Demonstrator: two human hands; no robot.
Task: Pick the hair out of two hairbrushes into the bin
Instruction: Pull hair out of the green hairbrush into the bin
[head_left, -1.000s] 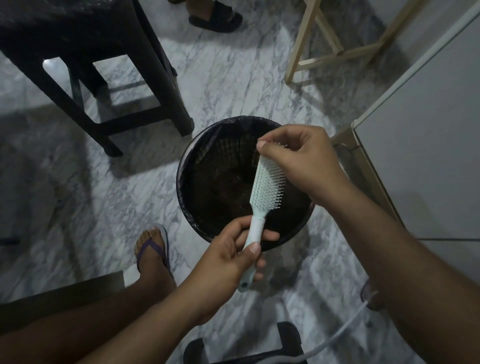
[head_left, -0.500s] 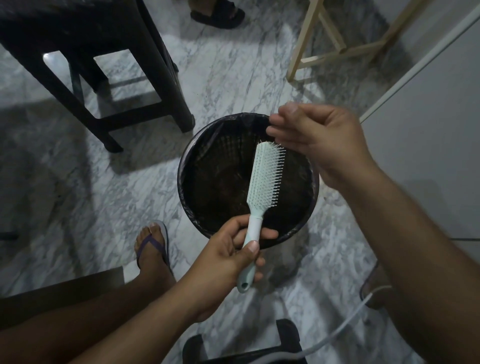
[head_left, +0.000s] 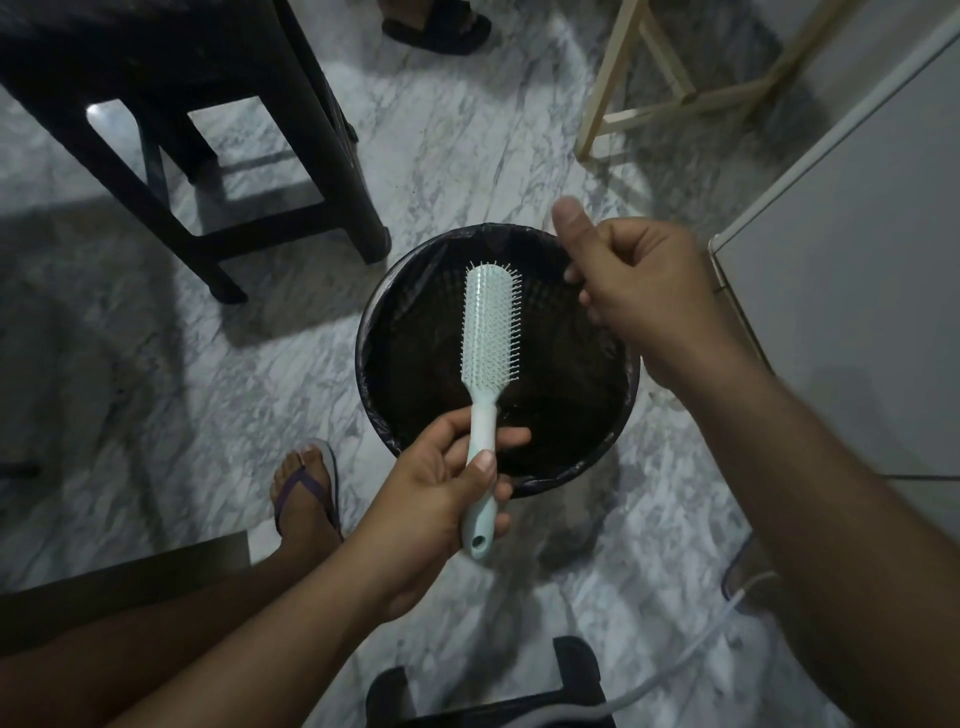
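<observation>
Marble floor, white with grey veins, spreads under everything. On it, right below my hands, stands the bin, round and lined with a black bag. My left hand has its fingers wrapped tight round the handle of the pale green hairbrush, which stands nearly upright over the bin's opening, bristles facing me. My right hand hangs over the bin's right rim, apart from the brush, thumb up and the other fingers curled in; whether they pinch any hair I cannot tell. Just beside the bin at upper left stands a dark stool, one leg almost touching the rim. A pale wooden frame stands at upper right, and a white cabinet crowds the right side, near the bin. My foot in a sandal rests to the bin's lower left. Another sandal shows at the top edge. A white cord trails at lower right.
</observation>
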